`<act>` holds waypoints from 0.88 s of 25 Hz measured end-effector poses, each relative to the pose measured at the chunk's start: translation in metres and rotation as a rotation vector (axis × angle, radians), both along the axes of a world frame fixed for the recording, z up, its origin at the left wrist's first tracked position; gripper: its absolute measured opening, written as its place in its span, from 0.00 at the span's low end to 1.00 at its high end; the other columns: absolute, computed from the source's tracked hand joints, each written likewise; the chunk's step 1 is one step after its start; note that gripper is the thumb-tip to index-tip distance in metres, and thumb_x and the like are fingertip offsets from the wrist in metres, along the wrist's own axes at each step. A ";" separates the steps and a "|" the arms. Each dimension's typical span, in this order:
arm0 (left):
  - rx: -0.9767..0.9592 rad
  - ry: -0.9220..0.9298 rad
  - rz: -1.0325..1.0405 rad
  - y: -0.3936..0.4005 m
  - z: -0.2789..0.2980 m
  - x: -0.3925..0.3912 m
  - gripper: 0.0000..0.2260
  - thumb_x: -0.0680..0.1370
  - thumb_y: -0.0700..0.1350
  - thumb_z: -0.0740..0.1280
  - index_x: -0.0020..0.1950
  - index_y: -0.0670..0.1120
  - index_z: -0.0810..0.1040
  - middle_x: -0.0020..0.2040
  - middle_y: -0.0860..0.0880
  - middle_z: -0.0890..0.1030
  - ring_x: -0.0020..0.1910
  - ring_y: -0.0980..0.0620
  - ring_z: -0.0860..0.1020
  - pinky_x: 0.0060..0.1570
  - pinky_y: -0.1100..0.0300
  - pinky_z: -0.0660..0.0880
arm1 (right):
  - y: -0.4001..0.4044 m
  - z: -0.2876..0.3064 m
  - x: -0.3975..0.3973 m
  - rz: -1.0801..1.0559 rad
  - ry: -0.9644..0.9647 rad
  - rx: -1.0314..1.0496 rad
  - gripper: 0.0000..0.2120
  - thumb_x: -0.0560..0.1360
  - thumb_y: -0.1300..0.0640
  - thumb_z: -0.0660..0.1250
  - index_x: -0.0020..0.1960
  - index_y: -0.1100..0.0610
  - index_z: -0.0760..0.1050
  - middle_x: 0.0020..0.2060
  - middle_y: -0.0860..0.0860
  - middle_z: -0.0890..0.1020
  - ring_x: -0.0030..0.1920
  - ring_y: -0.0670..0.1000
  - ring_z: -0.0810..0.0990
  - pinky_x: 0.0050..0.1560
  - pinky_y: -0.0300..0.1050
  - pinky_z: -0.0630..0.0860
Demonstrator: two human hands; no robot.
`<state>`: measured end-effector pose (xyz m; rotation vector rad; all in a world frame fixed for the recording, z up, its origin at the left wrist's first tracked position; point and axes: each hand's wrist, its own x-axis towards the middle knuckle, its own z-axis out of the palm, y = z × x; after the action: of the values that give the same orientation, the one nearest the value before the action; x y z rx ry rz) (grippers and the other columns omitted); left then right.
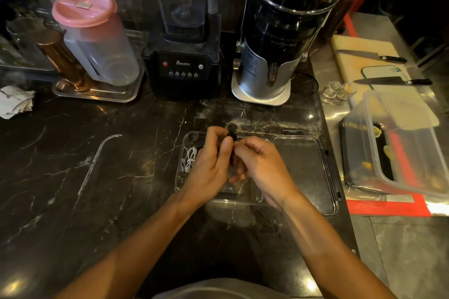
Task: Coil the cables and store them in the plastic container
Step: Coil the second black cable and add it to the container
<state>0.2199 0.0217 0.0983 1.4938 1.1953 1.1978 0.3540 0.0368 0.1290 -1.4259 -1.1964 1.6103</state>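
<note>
A small, dark cable (232,135) is pinched between the curled fingers of the left hand (211,165) and the right hand (261,165), each grip closed narrowly on it, directly above a clear, rounded-corner plastic container (181,172) set on the glossy black veined-marble worktop (97,165). A coiled white cable (190,158) is seen lying inside the container's left end. A transparent flat lid (303,172) is seen just beside it.

Both hands (233,162) together, fingers curled.

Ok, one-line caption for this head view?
Both hands wind a black cable over the plastic container, white cable already inside.
</note>
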 end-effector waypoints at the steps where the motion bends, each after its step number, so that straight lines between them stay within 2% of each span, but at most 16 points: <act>1: 0.012 -0.010 0.010 0.001 -0.001 -0.001 0.09 0.84 0.48 0.53 0.57 0.44 0.68 0.37 0.55 0.77 0.31 0.57 0.75 0.30 0.65 0.72 | 0.001 0.000 0.001 -0.012 0.014 -0.006 0.12 0.82 0.58 0.67 0.47 0.67 0.80 0.34 0.56 0.78 0.32 0.48 0.77 0.39 0.54 0.84; 3: -0.007 -0.029 0.016 0.003 0.001 -0.003 0.10 0.85 0.47 0.53 0.55 0.42 0.69 0.37 0.51 0.76 0.32 0.56 0.75 0.30 0.63 0.72 | 0.002 0.000 0.001 -0.054 0.083 -0.044 0.13 0.82 0.57 0.69 0.48 0.68 0.81 0.32 0.57 0.77 0.32 0.49 0.78 0.45 0.58 0.85; 5: -0.012 -0.046 0.009 0.005 0.003 -0.004 0.10 0.84 0.45 0.54 0.55 0.39 0.70 0.39 0.54 0.76 0.34 0.58 0.76 0.32 0.67 0.72 | 0.002 -0.001 0.003 -0.091 0.215 -0.134 0.11 0.80 0.58 0.71 0.50 0.67 0.81 0.31 0.55 0.78 0.32 0.48 0.78 0.47 0.55 0.85; 8: 0.020 -0.014 -0.002 0.002 0.003 -0.005 0.07 0.84 0.43 0.55 0.57 0.43 0.71 0.41 0.54 0.77 0.37 0.59 0.77 0.35 0.68 0.73 | 0.002 -0.003 0.008 -0.087 0.347 -0.248 0.08 0.77 0.59 0.73 0.54 0.62 0.80 0.33 0.53 0.81 0.31 0.47 0.79 0.44 0.49 0.84; 11: 0.003 -0.012 -0.042 0.002 -0.002 -0.007 0.08 0.85 0.44 0.55 0.59 0.44 0.72 0.43 0.50 0.78 0.38 0.53 0.79 0.36 0.58 0.78 | 0.002 -0.008 0.011 -0.046 0.325 -0.223 0.10 0.78 0.59 0.72 0.57 0.63 0.79 0.34 0.54 0.80 0.30 0.47 0.78 0.40 0.48 0.84; 13: -0.013 -0.018 -0.081 0.003 -0.002 -0.009 0.10 0.85 0.44 0.55 0.62 0.44 0.72 0.43 0.52 0.80 0.39 0.52 0.80 0.37 0.56 0.78 | 0.004 -0.012 0.013 -0.005 0.308 -0.167 0.12 0.79 0.59 0.71 0.61 0.63 0.80 0.33 0.56 0.77 0.30 0.48 0.76 0.36 0.46 0.83; 16: -0.035 0.000 -0.161 0.004 0.002 -0.012 0.12 0.86 0.42 0.53 0.67 0.45 0.71 0.38 0.58 0.80 0.34 0.59 0.79 0.35 0.67 0.73 | 0.004 -0.021 0.014 0.066 0.311 -0.099 0.12 0.81 0.56 0.68 0.60 0.61 0.82 0.29 0.56 0.71 0.28 0.49 0.70 0.30 0.41 0.76; 18: -0.098 -0.059 -0.180 0.003 0.005 -0.009 0.15 0.86 0.40 0.53 0.72 0.45 0.68 0.34 0.59 0.78 0.29 0.61 0.75 0.31 0.71 0.70 | 0.002 -0.027 0.014 0.065 0.410 -0.137 0.13 0.82 0.54 0.67 0.60 0.62 0.81 0.25 0.52 0.68 0.26 0.47 0.68 0.28 0.39 0.72; 20: -0.176 -0.189 -0.173 0.001 0.007 -0.008 0.18 0.86 0.42 0.52 0.76 0.49 0.64 0.30 0.55 0.74 0.25 0.60 0.70 0.26 0.70 0.67 | 0.001 -0.029 0.014 0.077 0.496 -0.199 0.15 0.81 0.53 0.67 0.62 0.62 0.81 0.25 0.50 0.68 0.25 0.44 0.68 0.27 0.37 0.67; 22: -0.220 -0.301 -0.172 0.001 0.004 -0.009 0.20 0.86 0.44 0.53 0.78 0.54 0.62 0.31 0.47 0.72 0.23 0.57 0.67 0.22 0.66 0.64 | 0.003 -0.031 0.017 0.120 0.572 -0.261 0.15 0.80 0.52 0.69 0.60 0.62 0.81 0.27 0.53 0.75 0.24 0.43 0.69 0.26 0.35 0.64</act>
<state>0.2111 0.0223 0.1026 1.1792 0.9418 1.0916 0.3708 0.0395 0.0981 -0.9401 -0.7658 2.1286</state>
